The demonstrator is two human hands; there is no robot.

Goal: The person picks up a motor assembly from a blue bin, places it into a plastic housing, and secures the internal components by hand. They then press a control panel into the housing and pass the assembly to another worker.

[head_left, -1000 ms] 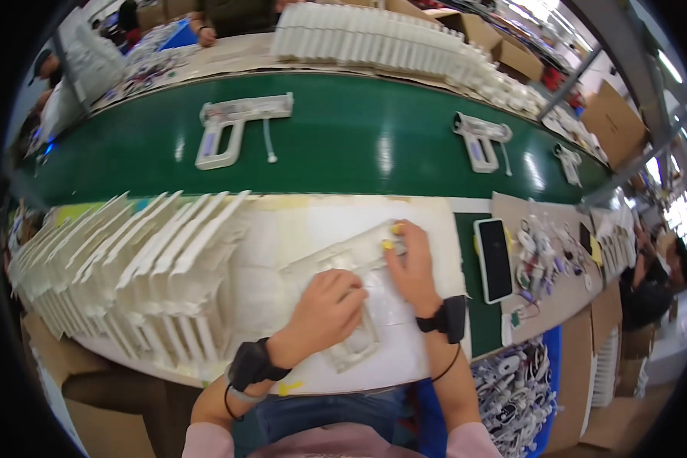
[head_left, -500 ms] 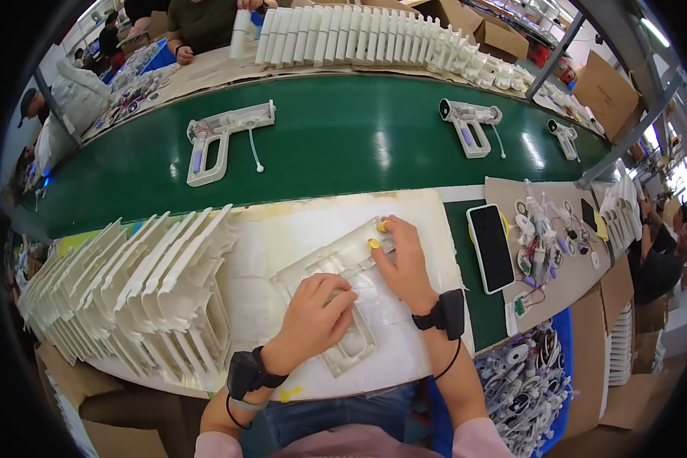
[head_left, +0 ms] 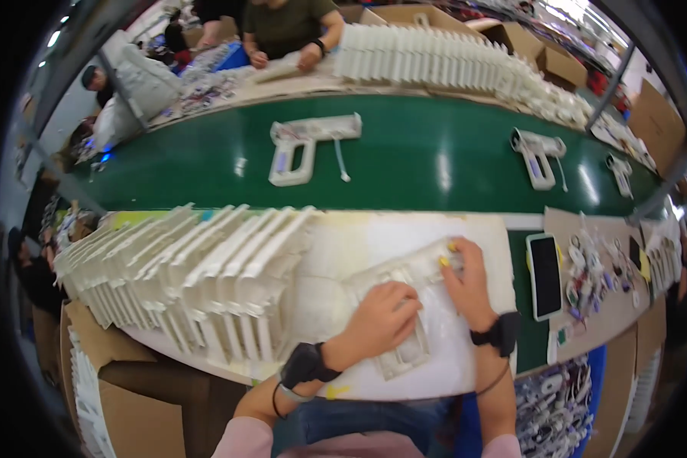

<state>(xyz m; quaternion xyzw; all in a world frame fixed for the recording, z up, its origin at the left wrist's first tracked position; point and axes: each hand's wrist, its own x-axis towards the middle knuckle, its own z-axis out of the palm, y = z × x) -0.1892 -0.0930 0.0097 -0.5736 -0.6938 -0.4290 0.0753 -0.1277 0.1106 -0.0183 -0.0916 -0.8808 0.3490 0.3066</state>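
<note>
A white gun-shaped plastic shell [head_left: 389,269] lies on the pale work board, its hollow side up and its looped handle pointing toward me. Bent fingers of my left hand [head_left: 382,320] close over it where the handle joins the body; their tips are partly hidden. My right hand [head_left: 469,282], with yellow covers on thumb and index finger, grips the far right end of the shell between those two fingers. Any small part under the fingertips is too blurred to make out. Close by on the left stands a row of similar white shells [head_left: 206,282].
Beyond the board [head_left: 328,229], a green belt [head_left: 404,145] carries several gun-shaped assemblies [head_left: 294,153]. To the right are a phone [head_left: 543,276] and wired parts [head_left: 588,267], above a blue bin [head_left: 597,382] of components. Across the belt, a person [head_left: 286,30] handles a white piece near stacked shells [head_left: 420,57].
The whole view has swung, shifting the scene rightward in the picture. My hands keep nearly the same places on the shell. The person across has lowered a white piece to the table.
</note>
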